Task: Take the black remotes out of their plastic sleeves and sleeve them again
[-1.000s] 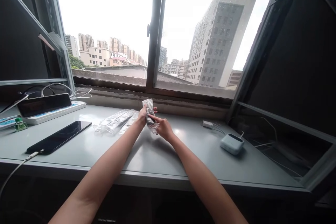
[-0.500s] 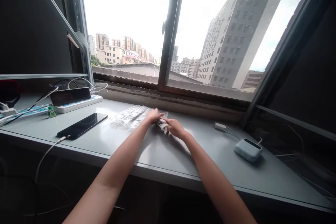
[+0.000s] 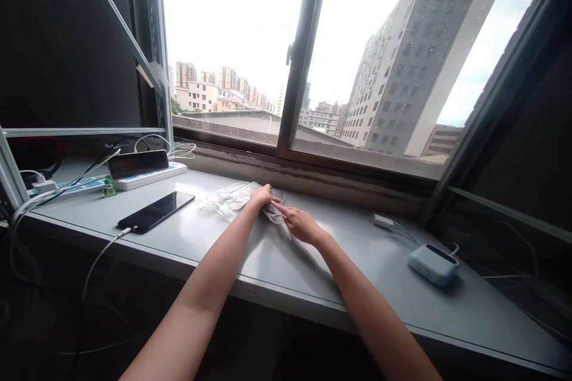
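A crumpled clear plastic bag (image 3: 226, 198) lies across the back of the desk, its right end gathered at my hands. My left hand (image 3: 261, 197) is closed on the plastic near that end, its fingers partly hidden behind the hand. From the right, my right hand (image 3: 302, 225) meets it, index finger stretched toward the left fingertips, the other fingers curled at the bag's crinkled edge (image 3: 274, 214). The two hands nearly touch. What the bag holds, if anything, I cannot make out.
Left on the grey desk (image 3: 313, 283) lie a black phone (image 3: 156, 212) on a white cable, a small green bottle (image 3: 109, 187) and a power strip (image 3: 152, 177) with another phone (image 3: 138, 163) on it. To the right are a charger plug (image 3: 383, 221) and a pale blue power bank (image 3: 433, 264). A window stands behind.
The whole view has shifted, so the desk and its objects sit slightly further right. Both hands stay at the bag's right end, with the right index finger closer to the left fingers.
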Demonstrator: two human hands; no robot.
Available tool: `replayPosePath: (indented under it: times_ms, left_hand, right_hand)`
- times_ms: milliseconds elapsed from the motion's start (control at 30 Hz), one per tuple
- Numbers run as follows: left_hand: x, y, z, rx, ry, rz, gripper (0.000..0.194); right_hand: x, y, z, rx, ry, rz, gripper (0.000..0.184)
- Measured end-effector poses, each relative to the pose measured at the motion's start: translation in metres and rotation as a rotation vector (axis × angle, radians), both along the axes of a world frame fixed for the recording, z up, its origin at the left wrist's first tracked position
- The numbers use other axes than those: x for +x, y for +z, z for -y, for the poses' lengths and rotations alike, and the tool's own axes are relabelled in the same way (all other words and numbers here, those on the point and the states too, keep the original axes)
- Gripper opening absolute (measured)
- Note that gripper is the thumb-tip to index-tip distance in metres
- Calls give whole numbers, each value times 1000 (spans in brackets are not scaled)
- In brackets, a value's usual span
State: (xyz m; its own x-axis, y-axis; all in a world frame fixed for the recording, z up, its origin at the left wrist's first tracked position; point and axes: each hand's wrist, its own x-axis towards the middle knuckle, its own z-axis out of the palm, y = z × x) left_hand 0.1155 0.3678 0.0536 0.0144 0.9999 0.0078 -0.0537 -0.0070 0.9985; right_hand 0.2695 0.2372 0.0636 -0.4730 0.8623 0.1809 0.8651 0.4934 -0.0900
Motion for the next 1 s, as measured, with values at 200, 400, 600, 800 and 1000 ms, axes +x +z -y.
replayPosePath:
  times_ms: [200,400,600,800,1000]
  left_hand:
    - [10,19,20,95,-21,-1207,40]
    - [14,30,35,142,-38,-1455,45]
    - [19,34,39,140,8,-1562,42]
    - [19,32,41,142,56,-1560,49]
    - [41,32,53,353,158,-1437,44]
  right_hand:
    - [-9,7,11,36,19,53,43]
    - [-9,-1,2,-95,98,-273,42]
    - [-2,1,-2,-685,252,-717,38]
    - [8,15,5,-909,426,-638,50]
    - [20,3,-12,-193,-375,-90,36]
